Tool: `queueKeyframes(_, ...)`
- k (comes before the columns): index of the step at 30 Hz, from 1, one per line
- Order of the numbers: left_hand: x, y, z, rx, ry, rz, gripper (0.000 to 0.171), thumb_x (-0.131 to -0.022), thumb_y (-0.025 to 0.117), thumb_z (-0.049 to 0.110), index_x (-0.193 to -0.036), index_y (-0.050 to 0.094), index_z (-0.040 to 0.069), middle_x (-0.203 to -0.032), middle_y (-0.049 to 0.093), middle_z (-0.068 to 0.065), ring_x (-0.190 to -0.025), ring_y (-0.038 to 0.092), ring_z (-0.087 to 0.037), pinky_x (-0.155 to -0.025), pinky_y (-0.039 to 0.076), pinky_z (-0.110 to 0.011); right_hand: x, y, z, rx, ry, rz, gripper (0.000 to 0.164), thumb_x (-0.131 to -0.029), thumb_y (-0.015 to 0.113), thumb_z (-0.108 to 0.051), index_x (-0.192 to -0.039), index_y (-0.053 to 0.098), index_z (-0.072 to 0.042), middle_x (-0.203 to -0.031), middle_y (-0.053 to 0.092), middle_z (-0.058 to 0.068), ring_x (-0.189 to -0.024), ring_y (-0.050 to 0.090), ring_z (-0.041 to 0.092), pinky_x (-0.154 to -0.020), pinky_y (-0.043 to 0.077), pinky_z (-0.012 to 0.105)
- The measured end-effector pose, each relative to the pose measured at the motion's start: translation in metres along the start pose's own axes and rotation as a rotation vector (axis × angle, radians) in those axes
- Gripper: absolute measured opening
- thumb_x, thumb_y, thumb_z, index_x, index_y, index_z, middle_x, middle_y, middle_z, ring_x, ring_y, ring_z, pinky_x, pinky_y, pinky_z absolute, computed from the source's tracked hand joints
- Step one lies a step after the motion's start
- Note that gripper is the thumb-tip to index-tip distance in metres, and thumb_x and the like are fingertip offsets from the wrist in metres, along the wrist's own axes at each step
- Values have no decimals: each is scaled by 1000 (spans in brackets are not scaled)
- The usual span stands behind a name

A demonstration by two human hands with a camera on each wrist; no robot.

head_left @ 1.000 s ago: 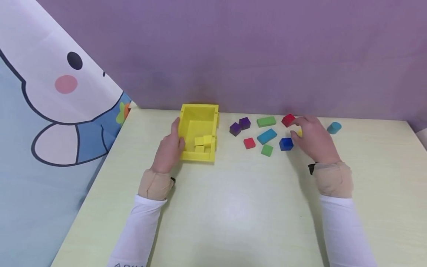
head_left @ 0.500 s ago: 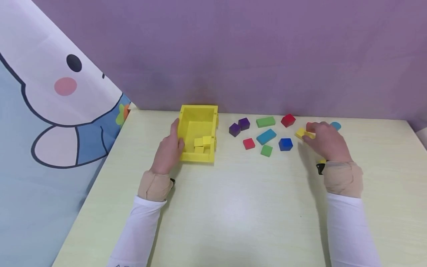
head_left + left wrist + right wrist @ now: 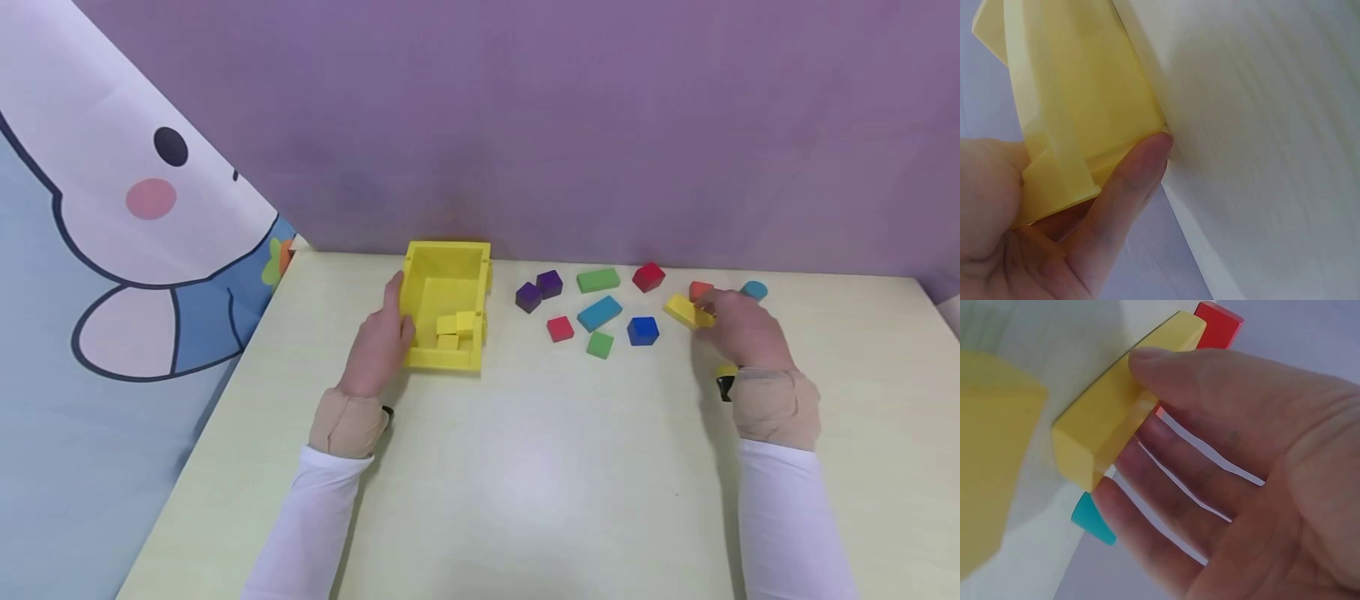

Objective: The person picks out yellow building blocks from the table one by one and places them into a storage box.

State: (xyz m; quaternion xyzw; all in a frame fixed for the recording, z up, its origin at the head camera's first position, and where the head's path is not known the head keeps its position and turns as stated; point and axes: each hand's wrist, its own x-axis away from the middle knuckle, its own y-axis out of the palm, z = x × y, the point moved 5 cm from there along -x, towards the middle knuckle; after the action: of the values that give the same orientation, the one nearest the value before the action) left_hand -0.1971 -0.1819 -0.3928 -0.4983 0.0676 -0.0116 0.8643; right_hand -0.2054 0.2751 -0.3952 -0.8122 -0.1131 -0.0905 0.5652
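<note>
My left hand (image 3: 377, 342) grips the left wall of an open yellow box (image 3: 408, 358), its thumb and fingers on either side of the plastic in the left wrist view. Inside the box lie several small yellow blocks (image 3: 447, 323). To the right, my right hand (image 3: 750, 327) is at a long yellow block (image 3: 688, 311) on the table. Up close in the right wrist view, the thumb lies on one face of this block, with the fingers along another; they pinch it. A red block (image 3: 1219, 326) and a teal cylinder (image 3: 1092, 517) sit just beyond.
Between box and right hand lie purple cubes (image 3: 550, 284), green blocks (image 3: 597, 280), a light blue block (image 3: 599, 312), a blue cube (image 3: 643, 331) and red blocks (image 3: 648, 277). Another yellow block (image 3: 726, 372) shows beside the right wrist. A purple backdrop (image 3: 570, 133) rises behind the table.
My right hand has shifted rightward, away from the red and blue cubes, and has taken hold of the long yellow block, now largely uncovered. The left hand stays on the box.
</note>
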Motion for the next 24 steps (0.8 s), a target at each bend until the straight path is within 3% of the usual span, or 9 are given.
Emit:
queueKeyframes(10, 0, -1, 0, 8, -14, -12, 64, -93, 38, 18, -148, 6, 20, -58, 47, -9, -49, 43, -23, -47, 35, -37, -3, 2, 9, -3, 6, 17, 52, -80, 64, -16, -125, 47, 1, -118, 52, 27, -102, 47, 45, -80, 40, 56)
queueKeyframes(24, 0, 0, 0, 3, -23, -16, 64, -93, 39, 18, -148, 6, 20, -58, 47, -9, -50, 43, -23, -47, 35, -36, 5, -11, -2, -36, -42, 82, 47, -84, 59, -16, -127, 48, -3, -118, 53, 25, -103, 49, 43, -81, 40, 56)
